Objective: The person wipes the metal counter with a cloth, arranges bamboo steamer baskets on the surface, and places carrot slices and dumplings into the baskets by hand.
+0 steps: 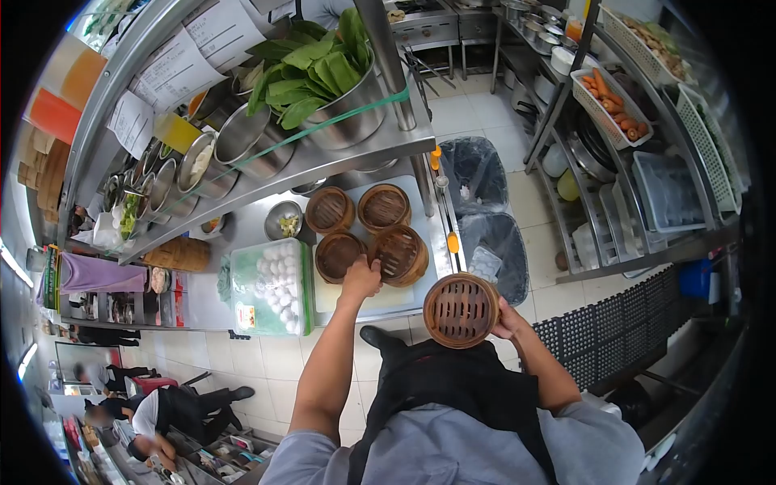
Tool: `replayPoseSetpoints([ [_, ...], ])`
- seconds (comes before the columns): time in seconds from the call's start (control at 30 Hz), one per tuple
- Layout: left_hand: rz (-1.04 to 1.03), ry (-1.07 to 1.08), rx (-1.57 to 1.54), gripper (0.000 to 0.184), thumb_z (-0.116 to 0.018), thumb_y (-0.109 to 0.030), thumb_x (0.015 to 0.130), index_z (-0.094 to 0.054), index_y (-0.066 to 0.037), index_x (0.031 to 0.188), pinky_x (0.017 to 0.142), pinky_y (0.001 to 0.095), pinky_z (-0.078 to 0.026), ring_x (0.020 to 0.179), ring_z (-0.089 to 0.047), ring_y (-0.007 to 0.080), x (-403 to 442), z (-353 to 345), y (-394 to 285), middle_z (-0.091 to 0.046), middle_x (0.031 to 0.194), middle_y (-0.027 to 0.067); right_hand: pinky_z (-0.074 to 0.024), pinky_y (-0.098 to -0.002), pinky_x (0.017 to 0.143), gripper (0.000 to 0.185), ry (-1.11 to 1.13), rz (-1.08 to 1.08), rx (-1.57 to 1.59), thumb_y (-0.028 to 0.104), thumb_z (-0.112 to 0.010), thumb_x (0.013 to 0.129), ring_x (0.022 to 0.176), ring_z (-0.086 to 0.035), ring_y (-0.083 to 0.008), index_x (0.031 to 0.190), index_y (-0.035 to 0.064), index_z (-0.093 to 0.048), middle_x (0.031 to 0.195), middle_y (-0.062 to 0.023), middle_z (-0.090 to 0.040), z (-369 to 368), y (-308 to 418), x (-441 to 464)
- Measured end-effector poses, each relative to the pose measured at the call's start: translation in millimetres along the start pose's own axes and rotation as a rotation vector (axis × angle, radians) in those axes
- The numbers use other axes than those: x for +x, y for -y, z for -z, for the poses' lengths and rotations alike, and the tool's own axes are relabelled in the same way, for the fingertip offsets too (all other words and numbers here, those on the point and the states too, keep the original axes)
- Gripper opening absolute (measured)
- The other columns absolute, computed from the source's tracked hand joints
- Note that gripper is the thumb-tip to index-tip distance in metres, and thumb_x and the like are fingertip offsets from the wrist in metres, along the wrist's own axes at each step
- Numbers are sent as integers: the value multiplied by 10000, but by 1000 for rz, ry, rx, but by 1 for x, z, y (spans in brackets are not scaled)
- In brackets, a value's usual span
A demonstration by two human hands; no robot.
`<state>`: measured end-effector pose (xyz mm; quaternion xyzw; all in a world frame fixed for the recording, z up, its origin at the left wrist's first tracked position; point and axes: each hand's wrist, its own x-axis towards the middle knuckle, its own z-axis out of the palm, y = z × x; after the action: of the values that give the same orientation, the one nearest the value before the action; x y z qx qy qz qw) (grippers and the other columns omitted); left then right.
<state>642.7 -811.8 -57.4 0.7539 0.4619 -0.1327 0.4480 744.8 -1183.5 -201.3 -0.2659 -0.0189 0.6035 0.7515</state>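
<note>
Left hand reaches forward; right hand grips.

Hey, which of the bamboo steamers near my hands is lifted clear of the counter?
The steamer in your right hand, in front of the black apron; the other four sit clustered on the counter.

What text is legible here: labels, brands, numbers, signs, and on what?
None reads with certainty.
Paper sheets at upper left: printed lines, too small and blurred.
Label on the plastic tub: too small.
Green packaging at far left: sideways lettering, too small to read surely.
Steamer basket in the right hand: no lettering seen.
</note>
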Motion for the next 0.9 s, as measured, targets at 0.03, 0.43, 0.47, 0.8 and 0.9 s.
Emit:
replayPoseSetpoints([
  [0.03,-111,-214,285,499,-562,-392,978,-569,41,1225,852,471,-540,904,-701,383,-2,-4,1,-712,953,243,-478,-501,1093,925,-5,-2,-2,641,-710,838,1331,-534,-284,1506,85,-394,1450,-135,-526,-4,0,0],
  [0.43,-509,343,-206,524,-612,-333,1023,-486,-65,1455,993,372,-500,1137,-641,238,-82,-28,31,-634,1321,153,-536,-432,1023,903,-100,-101,-106,537,-794,821,1246,-597,-241,1479,59,-401,1375,-112,-579,-36,-7,36],
  [0.47,-438,431,-351,528,-590,-342,1035,-466,-71,1470,1000,364,-501,1177,-618,225,-86,-31,37,-606,1358,131,-550,-413,1001,864,-100,-125,-120,489,-802,839,1218,-615,-227,1471,56,-401,1352,-106,-592,-36,-8,37],
  [0.8,-41,459,-1124,607,-523,-422,1048,-347,-77,1516,1049,441,-518,1292,-561,252,-98,-32,120,-524,1433,112,-536,-374,981,710,-210,-211,-488,452,-721,933,1125,-645,-216,1363,-72,-509,1246,-148,-651,-126,14,50],
  [0.9,-60,313,-1207,596,-519,-417,1050,-354,-71,1507,1043,447,-526,1267,-581,272,-100,-15,142,-535,1417,122,-563,-351,918,605,-269,-112,-505,401,-741,929,1075,-666,-196,1292,-56,-583,1198,-134,-677,-140,22,52],
])
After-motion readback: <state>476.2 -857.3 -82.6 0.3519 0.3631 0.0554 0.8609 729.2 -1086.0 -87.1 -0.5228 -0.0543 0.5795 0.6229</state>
